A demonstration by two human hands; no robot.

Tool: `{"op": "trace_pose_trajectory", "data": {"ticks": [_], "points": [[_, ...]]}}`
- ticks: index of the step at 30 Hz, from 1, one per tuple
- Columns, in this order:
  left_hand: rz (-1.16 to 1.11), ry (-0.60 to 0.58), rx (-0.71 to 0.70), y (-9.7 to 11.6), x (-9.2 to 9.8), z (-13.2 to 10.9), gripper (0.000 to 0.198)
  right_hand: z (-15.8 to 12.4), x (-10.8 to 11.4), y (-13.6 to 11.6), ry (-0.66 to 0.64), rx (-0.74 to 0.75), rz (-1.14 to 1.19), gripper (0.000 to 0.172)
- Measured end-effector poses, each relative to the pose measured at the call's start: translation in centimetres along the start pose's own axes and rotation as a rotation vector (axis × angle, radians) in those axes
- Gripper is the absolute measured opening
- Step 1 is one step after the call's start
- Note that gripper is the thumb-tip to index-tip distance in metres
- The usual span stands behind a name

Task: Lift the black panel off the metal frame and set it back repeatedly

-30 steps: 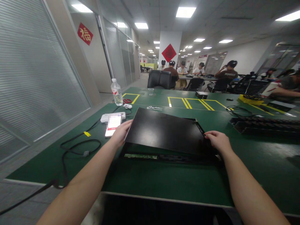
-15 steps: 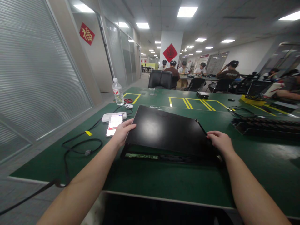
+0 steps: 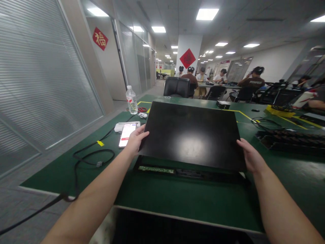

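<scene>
A flat black display panel [image 3: 190, 132] is held tilted between my two hands, its far edge raised. My left hand [image 3: 135, 140] grips its left edge, thumb on the dark face and fingers behind. On the right edge, my right hand [image 3: 250, 154] is closed, its fingers partly hidden behind the panel. Beneath lies a black frame [image 3: 213, 175] on the green table, with a green circuit board [image 3: 156, 169] showing along its near side. The panel hides most of that frame.
Left of the panel are a lit phone [image 3: 127, 135], a white case [image 3: 120, 126], a black cable [image 3: 76, 162] and a water bottle [image 3: 132, 101]. Dark stacked parts [image 3: 291, 139] lie at the right on the green table [image 3: 190, 203]. Several people sit farther back.
The panel's far right side has risen, so its face now shows as a fuller rectangle. My right hand has shifted a little to the right along with its edge.
</scene>
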State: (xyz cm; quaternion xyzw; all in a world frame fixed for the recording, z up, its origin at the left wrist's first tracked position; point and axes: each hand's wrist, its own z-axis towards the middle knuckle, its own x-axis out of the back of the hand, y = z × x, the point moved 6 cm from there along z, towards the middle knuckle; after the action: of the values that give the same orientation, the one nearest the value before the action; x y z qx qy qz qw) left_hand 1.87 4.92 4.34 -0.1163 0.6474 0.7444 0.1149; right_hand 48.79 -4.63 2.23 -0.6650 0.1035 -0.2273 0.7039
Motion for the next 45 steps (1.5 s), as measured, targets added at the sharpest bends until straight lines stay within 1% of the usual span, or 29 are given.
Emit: {"op": "trace_pose_trajectory", "data": {"ticks": [1, 2, 3, 4, 5, 7, 8, 10, 12, 13, 16, 17, 22, 26, 28, 31, 34, 38, 41, 45], "points": [[-0.009, 0.003, -0.007, 0.1, 0.1, 0.4, 0.055, -0.6, -0.5, -0.5, -0.07, -0.062, 0.126, 0.041], [-0.018, -0.004, 0.006, 0.2, 0.1, 0.9, 0.056, -1.2, -0.8, -1.0, -0.114, -0.113, 0.216, 0.046], [-0.025, -0.026, 0.033, 0.3, 0.0, 1.3, 0.056, -1.7, -0.9, -1.4, -0.099, -0.147, 0.278, 0.049], [-0.026, -0.05, 0.058, 0.4, 0.0, 1.9, 0.054, -2.1, -0.9, -1.8, -0.071, -0.156, 0.319, 0.052], [-0.015, -0.05, 0.06, 0.6, 0.1, 2.4, 0.05, -2.3, -1.0, -2.2, -0.045, -0.15, 0.346, 0.052], [0.067, 0.045, -0.006, 1.5, 1.2, 3.6, 0.041, -2.4, -1.0, -2.4, 0.022, -0.142, 0.384, 0.051], [0.162, 0.107, -0.061, 2.0, 2.0, 4.2, 0.043, -2.3, -1.0, -2.4, 0.054, -0.134, 0.395, 0.05], [0.411, 0.262, -0.186, 3.3, 4.1, 5.0, 0.055, -2.1, -1.0, -2.4, 0.099, -0.117, 0.413, 0.048], [0.667, 0.311, -0.258, 3.9, 5.7, 5.7, 0.073, -1.9, -1.0, -2.3, 0.127, -0.103, 0.42, 0.047], [0.757, 0.328, -0.269, 3.9, 6.4, 5.9, 0.078, -1.8, -1.0, -2.3, 0.145, -0.1, 0.422, 0.046], [0.911, 0.322, -0.295, 3.6, 7.9, 6.3, 0.083, -1.4, -0.6, -2.0, 0.232, -0.094, 0.429, 0.045], [0.949, 0.301, -0.294, 3.4, 8.1, 6.4, 0.082, -1.2, -0.4, -1.9, 0.267, -0.085, 0.438, 0.044], [1.076, 0.339, -0.237, 2.8, 8.9, 6.0, 0.08, -0.6, 1.1, -1.4, 0.443, -0.051, 0.491, 0.042], [1.358, 0.339, -0.143, 2.5, 9.4, 5.3, 0.077, -1.0, 1.7, -1.5, 0.544, -0.057, 0.533, 0.041], [1.455, 0.35, -0.094, 2.5, 9.7, 4.8, 0.074, -1.3, 1.9, -1.6, 0.584, -0.053, 0.555, 0.041], [1.495, 0.369, -0.068, 2.7, 10.0, 4.2, 0.073, -1.4, 2.3, -1.6, 0.614, 0.001, 0.606, 0.039], [1.49, 0.34, -0.073, 2.6, 9.9, 4.3, 0.076, -1.0, 2.7, -1.0, 0.64, 0.043, 0.66, 0.038], [1.496, 0.255, -0.117, 2.0, 9.7, 5.7, 0.086, -0.6, 3.2, -0.4, 0.675, 0.043, 0.688, 0.036], [1.514, 0.203, -0.13, 1.5, 9.6, 6.5, 0.087, -0.5, 3.4, -0.3, 0.684, 0.04, 0.683, 0.035], [1.559, 0.212, -0.116, 1.6, 9.7, 6.4, 0.082, -0.5, 3.4, -0.2, 0.691, 0.018, 0.682, 0.035]]}}
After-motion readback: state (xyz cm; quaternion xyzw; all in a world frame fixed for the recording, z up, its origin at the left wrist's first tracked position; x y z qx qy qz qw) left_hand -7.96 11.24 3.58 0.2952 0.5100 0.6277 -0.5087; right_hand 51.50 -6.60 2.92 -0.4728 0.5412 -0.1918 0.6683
